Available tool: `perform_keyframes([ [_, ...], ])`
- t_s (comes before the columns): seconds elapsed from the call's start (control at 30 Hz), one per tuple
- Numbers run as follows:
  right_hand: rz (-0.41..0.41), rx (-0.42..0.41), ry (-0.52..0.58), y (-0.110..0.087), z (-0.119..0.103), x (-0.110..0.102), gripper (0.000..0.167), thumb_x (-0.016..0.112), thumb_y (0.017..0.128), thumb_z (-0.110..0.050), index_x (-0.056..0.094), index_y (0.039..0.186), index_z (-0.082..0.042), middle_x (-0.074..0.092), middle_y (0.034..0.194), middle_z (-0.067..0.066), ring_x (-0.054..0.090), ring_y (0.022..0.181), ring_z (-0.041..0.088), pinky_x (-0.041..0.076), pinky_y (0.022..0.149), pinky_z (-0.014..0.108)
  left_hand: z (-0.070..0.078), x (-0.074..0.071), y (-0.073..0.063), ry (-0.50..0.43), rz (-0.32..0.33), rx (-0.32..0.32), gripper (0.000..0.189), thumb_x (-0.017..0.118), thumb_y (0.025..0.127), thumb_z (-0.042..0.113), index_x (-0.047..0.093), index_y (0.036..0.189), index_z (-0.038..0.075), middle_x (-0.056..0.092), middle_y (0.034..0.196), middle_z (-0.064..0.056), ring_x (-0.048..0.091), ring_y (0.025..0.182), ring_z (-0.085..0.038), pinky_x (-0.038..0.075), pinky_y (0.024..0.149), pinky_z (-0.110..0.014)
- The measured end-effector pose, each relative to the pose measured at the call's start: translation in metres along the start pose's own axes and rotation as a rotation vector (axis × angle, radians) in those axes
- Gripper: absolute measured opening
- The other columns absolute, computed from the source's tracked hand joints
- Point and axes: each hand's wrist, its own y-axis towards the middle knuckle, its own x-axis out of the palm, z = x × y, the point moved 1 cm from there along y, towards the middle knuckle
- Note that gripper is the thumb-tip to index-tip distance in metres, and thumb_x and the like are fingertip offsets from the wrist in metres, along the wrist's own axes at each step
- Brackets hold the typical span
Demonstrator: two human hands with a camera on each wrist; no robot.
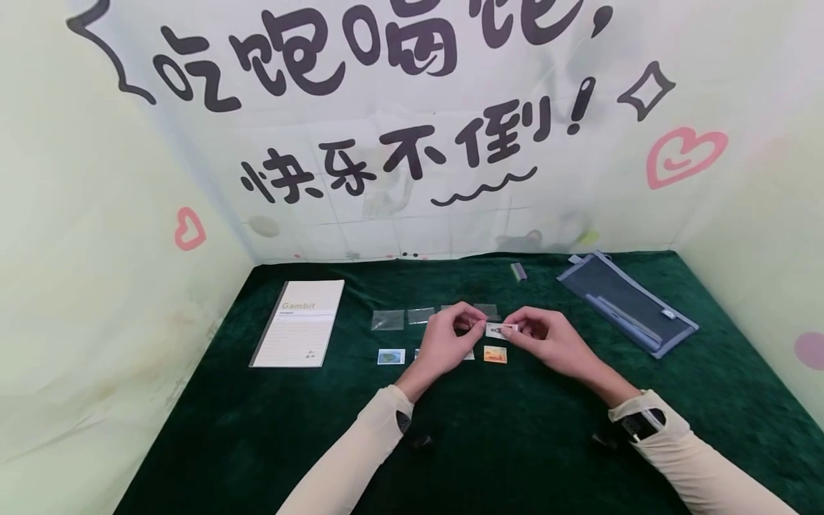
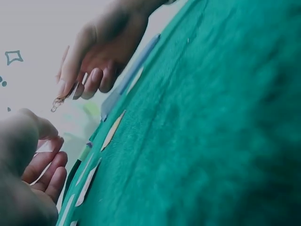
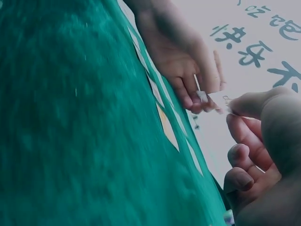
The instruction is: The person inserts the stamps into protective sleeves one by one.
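Over the dark green cloth, both hands meet at their fingertips. My right hand (image 1: 543, 336) pinches a small white stamp-like card (image 1: 494, 330) with a dark figure on it, also visible in the right wrist view. Facing it, my left hand (image 1: 450, 332) pinches a small clear plastic sleeve (image 2: 44, 146), partly covered by its fingers. How far the card and sleeve overlap is hard to tell. Just below lies an orange stamp-like card (image 1: 495, 355); farther left is a blue-green one (image 1: 391, 356). Others between them are partly hidden by my left hand.
Behind the hands lie several clear plastic sleeves (image 1: 388, 320) in a row. A notebook (image 1: 297, 323) is at the left, a blue mesh zip pouch (image 1: 627, 304) with a pen-like item at the right. A small purple-and-green block (image 1: 518, 272) lies near the back edge.
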Motion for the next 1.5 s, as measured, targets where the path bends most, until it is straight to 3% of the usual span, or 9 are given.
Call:
perform_keyframes([
  [0.13,0.010,0.010,0.039,0.001,-0.005,0.011,0.015,0.069,0.108,-0.031,0.075,0.116,-0.019,0.065,0.087,0.007,0.057,0.068,0.019,0.048,0.059,0.028,0.000,-0.008,-0.015,-0.104,0.006,-0.047,0.014,0.070,0.108,0.031,0.075,0.117,0.023,0.076,0.115,0.004,0.072,0.101,-0.007,0.063,0.095,-0.027],
  [0.3,-0.026,0.017,0.118,-0.002,-0.009,0.023,0.017,0.066,0.110,-0.032,0.071,0.118,-0.017,0.066,0.087,0.010,0.058,0.067,0.024,0.050,0.058,0.028,-0.002,-0.016,-0.039,-0.316,-0.021,-0.122,0.025,0.068,0.109,0.036,0.070,0.125,0.017,0.080,0.118,0.000,0.080,0.107,-0.012,0.067,0.095,-0.030],
  [0.47,-0.085,0.032,0.236,-0.006,-0.007,0.033,0.022,0.059,0.114,-0.032,0.063,0.121,-0.012,0.074,0.088,0.015,0.061,0.063,0.029,0.054,0.058,0.032,-0.008,-0.022,-0.057,-0.458,-0.039,-0.167,0.029,0.070,0.108,0.033,0.069,0.125,0.010,0.085,0.108,-0.008,0.084,0.095,-0.024,0.069,0.086,-0.036],
  [0.77,-0.061,0.045,0.271,-0.010,0.004,0.039,0.026,0.059,0.114,-0.031,0.061,0.126,-0.008,0.082,0.099,0.014,0.063,0.060,0.026,0.056,0.069,0.031,-0.015,-0.023,-0.063,-0.487,-0.047,-0.181,0.034,0.073,0.105,0.038,0.073,0.119,0.006,0.085,0.103,-0.009,0.084,0.093,-0.028,0.069,0.084,-0.038],
  [1.0,-0.032,0.045,0.300,-0.012,0.004,0.036,0.026,0.059,0.114,-0.032,0.059,0.130,-0.012,0.082,0.101,0.011,0.062,0.060,0.026,0.051,0.059,0.033,-0.016,-0.021,-0.062,-0.492,-0.058,-0.183,0.038,0.072,0.105,0.040,0.073,0.121,0.005,0.085,0.104,-0.008,0.084,0.095,-0.028,0.069,0.085,-0.037],
  [1.27,-0.090,-0.005,0.351,-0.012,0.005,0.038,0.023,0.059,0.114,-0.023,0.057,0.129,-0.006,0.083,0.108,0.015,0.061,0.055,0.023,0.055,0.053,0.033,-0.017,-0.021,-0.061,-0.491,-0.076,-0.177,0.038,0.071,0.106,0.040,0.073,0.120,0.005,0.085,0.104,-0.009,0.084,0.095,-0.028,0.069,0.084,-0.037],
  [1.5,-0.141,-0.004,0.323,-0.011,0.006,0.039,0.022,0.062,0.112,-0.022,0.058,0.127,-0.006,0.084,0.105,0.014,0.060,0.053,0.023,0.054,0.051,0.032,-0.018,-0.020,-0.060,-0.520,-0.072,-0.148,0.027,0.069,0.108,0.032,0.070,0.119,0.008,0.084,0.107,-0.012,0.084,0.095,-0.027,0.069,0.086,-0.038],
])
